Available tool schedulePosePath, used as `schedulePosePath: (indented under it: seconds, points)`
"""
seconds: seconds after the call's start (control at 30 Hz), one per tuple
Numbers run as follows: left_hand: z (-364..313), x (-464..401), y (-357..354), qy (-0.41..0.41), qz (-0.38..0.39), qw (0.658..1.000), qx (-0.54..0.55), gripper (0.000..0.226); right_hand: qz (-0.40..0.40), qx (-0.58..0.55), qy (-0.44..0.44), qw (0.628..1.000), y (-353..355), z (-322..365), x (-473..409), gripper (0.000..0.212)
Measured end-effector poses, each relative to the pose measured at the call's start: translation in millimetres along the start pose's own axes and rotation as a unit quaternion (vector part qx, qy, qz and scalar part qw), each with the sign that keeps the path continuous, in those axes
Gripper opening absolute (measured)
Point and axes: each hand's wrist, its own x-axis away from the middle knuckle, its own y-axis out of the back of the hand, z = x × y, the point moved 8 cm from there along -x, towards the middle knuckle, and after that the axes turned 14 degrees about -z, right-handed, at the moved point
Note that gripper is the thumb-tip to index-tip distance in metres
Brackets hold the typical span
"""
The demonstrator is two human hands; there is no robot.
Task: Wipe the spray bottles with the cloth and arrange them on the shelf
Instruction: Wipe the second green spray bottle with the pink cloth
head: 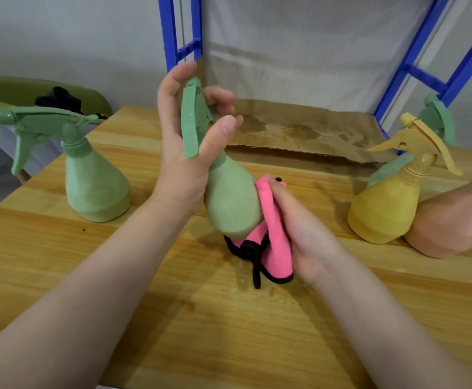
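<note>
**Green bottle held at a tilt, pink cloth against its body**

The left hand (184, 141) gripped the trigger head of a pale green plastic spray bottle (230, 203), thumb and fingers curled round the head and neck, so the bottle hung tilted above the light wooden surface (173, 318) with its base turned toward the camera. The right hand (299, 234) clasped a folded pink cloth with black trim (275, 242) and pressed it against the right side of that held bottle's body; the cloth's lower end trailed down to the surface just below the bottle.

Left of the held bottle, a 2nd green plastic spray bottle (94, 181) stood upright on the surface, well apart, its nozzle pointing left. To the right of the held bottle stood a yellow plastic spray bottle (386, 206), upright, and touching it on its right was a peach-coloured bottle (451, 226) cut off by the frame edge. Behind the yellow bottle a 3rd green spray bottle (437, 119) showed partly. Beyond the held bottle, a stained sheet of brown cardboard (299, 130) lay on the shelf inside a blue metal frame (173, 32).
</note>
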Motion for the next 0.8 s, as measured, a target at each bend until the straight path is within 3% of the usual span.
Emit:
schedulePosePath:
  seconds: [0.17,0.3,0.4,0.47,0.57,0.8]
  points:
    - [4,0,2,0.063,-0.007,0.998,0.022,0.069,0.083,-0.060,-0.065,0.993,-11,-9,6,0.062]
    - [17,1,2,0.095,-0.022,0.993,-0.072,0.067,0.035,-0.093,-0.034,0.994,-5,-4,1,0.050]
    - [37,7,3,0.185,-0.044,0.975,-0.117,0.075,-0.018,-0.119,0.022,0.992,5,10,-4,0.043]
    - [48,14,-2,0.223,-0.034,0.967,-0.120,0.059,-0.067,-0.128,0.065,0.987,17,19,-8,0.038]
    - [52,21,-10,0.220,-0.042,0.969,-0.106,0.023,-0.128,-0.106,0.121,0.979,26,26,-7,0.051]
    - [45,24,-10,0.196,-0.067,0.972,-0.108,0.017,-0.155,-0.020,0.192,0.969,20,21,-1,0.046]
